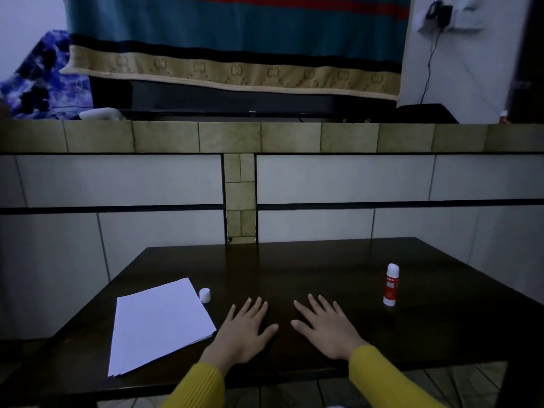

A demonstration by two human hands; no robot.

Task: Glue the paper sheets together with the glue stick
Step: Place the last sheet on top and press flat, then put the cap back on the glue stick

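Note:
A stack of white paper sheets [160,323] lies on the left part of the dark wooden table [323,269], its edges slightly fanned. A small white cap [205,295] stands just beyond the stack's far right corner. The red and white glue stick [391,285] stands upright on the right side of the table. My left hand [245,329] lies flat on the table, palm down, fingers straight, just right of the paper. My right hand [325,326] lies flat beside it, left of the glue stick. Neither hand holds anything.
The table's far edge meets a tiled wall [338,181] with a tiled ledge [265,136] on top. A teal and beige blanket [235,48] hangs behind the ledge. Tiled floor shows below the table's near edge.

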